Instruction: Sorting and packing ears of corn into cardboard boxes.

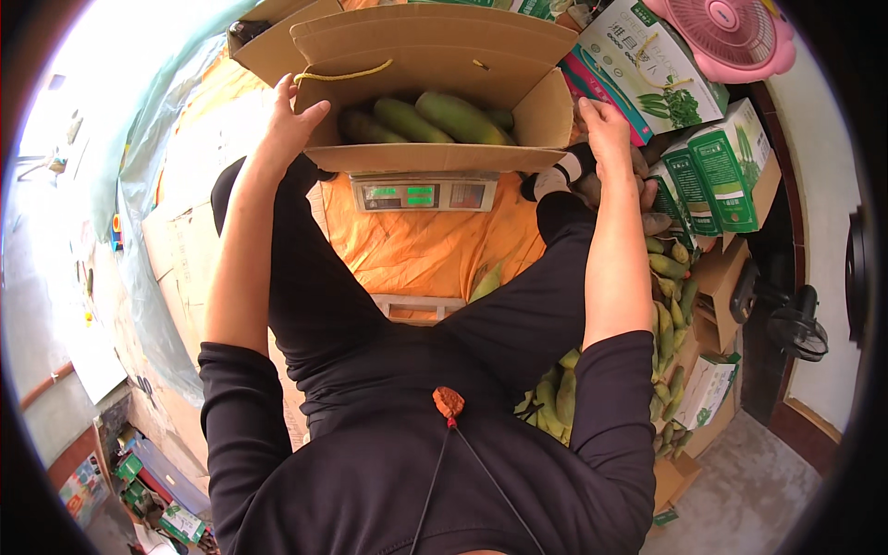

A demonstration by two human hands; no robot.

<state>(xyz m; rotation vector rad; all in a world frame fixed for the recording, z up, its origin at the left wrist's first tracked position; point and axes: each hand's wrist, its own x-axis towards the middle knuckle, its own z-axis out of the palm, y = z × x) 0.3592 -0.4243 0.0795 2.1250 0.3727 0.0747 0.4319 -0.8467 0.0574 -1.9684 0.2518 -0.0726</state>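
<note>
A brown cardboard box (435, 158) sits on a digital scale (472, 196) with a lit green display, its lid flap raised at the back. Several long green radishes (460, 117) lie inside it. A yellow cord handle (356, 74) hangs from the flap's left part. At the box's left end is my left hand (290, 120), thumb and fingers spread, close to the cord and edge. My right hand (606, 134) is beside the right end, fingers loosely bent and holding nothing visible; whether it touches the box I cannot tell.
Printed cartons (659, 69) and a pink fan (726, 32) stand at the far right. More green radishes (671, 314) are heaped along my right side. An orange sheet (407, 250) covers the floor between my legs. Another small black fan (797, 328) is at the right.
</note>
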